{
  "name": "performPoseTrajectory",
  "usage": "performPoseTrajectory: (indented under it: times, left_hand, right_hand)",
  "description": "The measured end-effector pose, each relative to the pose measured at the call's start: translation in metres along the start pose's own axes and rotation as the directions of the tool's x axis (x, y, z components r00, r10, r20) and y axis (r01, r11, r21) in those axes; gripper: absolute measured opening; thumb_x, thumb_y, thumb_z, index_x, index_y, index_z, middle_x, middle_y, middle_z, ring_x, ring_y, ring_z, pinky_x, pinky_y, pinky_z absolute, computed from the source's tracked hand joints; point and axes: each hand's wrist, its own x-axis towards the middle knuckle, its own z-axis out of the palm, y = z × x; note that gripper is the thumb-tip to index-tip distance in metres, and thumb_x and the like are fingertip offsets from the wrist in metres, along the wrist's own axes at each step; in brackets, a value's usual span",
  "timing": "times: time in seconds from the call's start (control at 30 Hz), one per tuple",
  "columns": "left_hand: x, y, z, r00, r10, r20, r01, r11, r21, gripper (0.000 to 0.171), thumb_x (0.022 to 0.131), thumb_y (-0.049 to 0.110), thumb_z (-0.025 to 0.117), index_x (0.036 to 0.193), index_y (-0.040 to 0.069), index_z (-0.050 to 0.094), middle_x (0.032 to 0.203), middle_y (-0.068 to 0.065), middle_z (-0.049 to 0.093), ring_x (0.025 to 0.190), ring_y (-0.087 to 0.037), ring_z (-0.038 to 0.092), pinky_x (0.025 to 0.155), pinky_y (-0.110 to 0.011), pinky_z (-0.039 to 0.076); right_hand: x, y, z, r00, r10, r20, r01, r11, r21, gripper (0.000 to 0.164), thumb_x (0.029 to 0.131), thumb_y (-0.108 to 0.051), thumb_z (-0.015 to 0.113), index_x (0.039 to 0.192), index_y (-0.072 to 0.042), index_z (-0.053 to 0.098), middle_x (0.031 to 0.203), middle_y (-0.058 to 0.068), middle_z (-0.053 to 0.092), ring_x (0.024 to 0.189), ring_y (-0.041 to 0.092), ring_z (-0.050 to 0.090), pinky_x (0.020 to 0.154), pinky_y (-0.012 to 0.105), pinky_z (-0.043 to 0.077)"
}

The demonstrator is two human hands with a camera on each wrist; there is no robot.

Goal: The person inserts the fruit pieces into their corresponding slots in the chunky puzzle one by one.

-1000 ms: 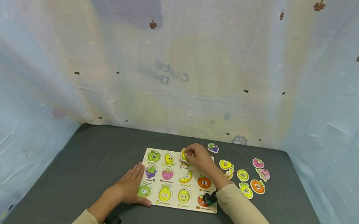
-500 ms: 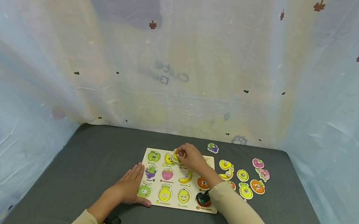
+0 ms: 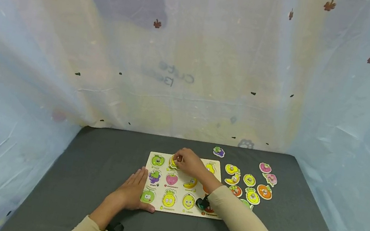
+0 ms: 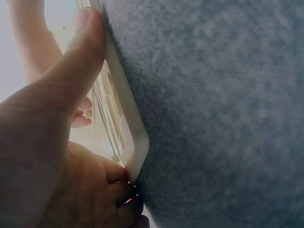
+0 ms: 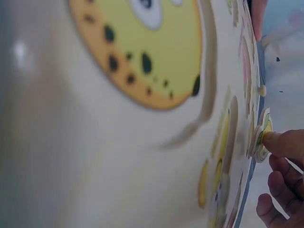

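A pale wooden board with printed fruit pictures lies on the dark tabletop. My left hand rests at its left side, fingers straight along the edge. In the left wrist view, the thumb lies against the board's front edge. My right hand is over the top row and pinches a yellow fruit puzzle piece beside the green apple. The right wrist view shows this piece between thumb and fingers, close over the board. Most of the recess under it is hidden.
Several loose knobbed fruit pieces lie right of the board, among them a banana, a pineapple and an orange. A grape piece lies behind the board. A patterned curtain hangs behind the table.
My right hand has moved left along the board's top row with the yellow piece, uncovering pictures at the right and more loose pieces. My left hand stays in place.
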Motion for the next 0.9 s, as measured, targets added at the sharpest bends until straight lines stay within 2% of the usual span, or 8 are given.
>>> performPoseTrajectory:
  times: [0.23,0.5,0.63,0.73,0.9]
  left_hand:
    - [-0.002,0.005,-0.006,1.000,-0.011,-0.006,0.011,1.000,-0.005,0.142,0.076,0.062,0.093,0.167,-0.010,0.012,0.176,-0.029,0.008,0.164,-0.045,0.011,0.133,-0.057,0.016]
    - [-0.004,0.006,-0.006,1.000,-0.020,-0.005,0.020,1.000,0.020,0.141,0.076,0.062,0.093,0.167,-0.010,0.012,0.176,-0.030,0.009,0.164,-0.044,0.012,0.133,-0.057,0.018]
    - [0.006,-0.008,0.007,1.000,0.003,-0.027,-0.003,1.000,0.001,0.146,0.074,0.070,0.090,0.168,-0.009,0.012,0.177,-0.028,0.007,0.165,-0.044,0.010,0.133,-0.058,0.015]
    - [0.008,-0.011,0.010,0.999,0.020,-0.030,-0.021,1.000,-0.012,0.150,0.072,0.076,0.088,0.169,-0.008,0.010,0.177,-0.028,0.006,0.165,-0.045,0.008,0.133,-0.059,0.013]
    - [-0.004,0.004,-0.005,1.000,-0.003,-0.010,0.003,1.000,-0.025,0.144,0.075,0.065,0.092,0.168,-0.010,0.012,0.176,-0.030,0.009,0.164,-0.046,0.011,0.133,-0.058,0.015]
  right_hand:
    - [0.002,-0.004,0.002,1.000,-0.003,0.013,0.004,0.999,-0.040,0.011,0.105,-0.012,0.071,0.113,-0.014,0.077,0.095,-0.003,0.062,0.084,0.011,0.054,0.072,0.027,0.050]
    - [0.003,-0.006,0.006,1.000,-0.009,0.009,0.010,0.999,-0.047,0.009,0.105,-0.014,0.071,0.112,-0.012,0.077,0.092,-0.002,0.061,0.083,0.014,0.053,0.073,0.031,0.049]
    - [0.003,-0.007,0.006,1.000,-0.003,0.013,0.004,0.999,-0.054,0.009,0.105,-0.014,0.071,0.112,-0.011,0.077,0.093,-0.002,0.062,0.083,0.014,0.053,0.073,0.031,0.050]
    - [0.003,-0.008,0.006,1.000,0.006,0.021,-0.005,0.999,-0.050,0.010,0.105,-0.014,0.071,0.112,-0.011,0.077,0.094,-0.001,0.063,0.084,0.014,0.054,0.073,0.030,0.050]
    - [0.002,-0.010,0.006,1.000,0.013,0.027,-0.011,0.999,-0.048,0.011,0.105,-0.014,0.072,0.113,-0.010,0.077,0.094,-0.001,0.064,0.084,0.014,0.055,0.073,0.030,0.051]
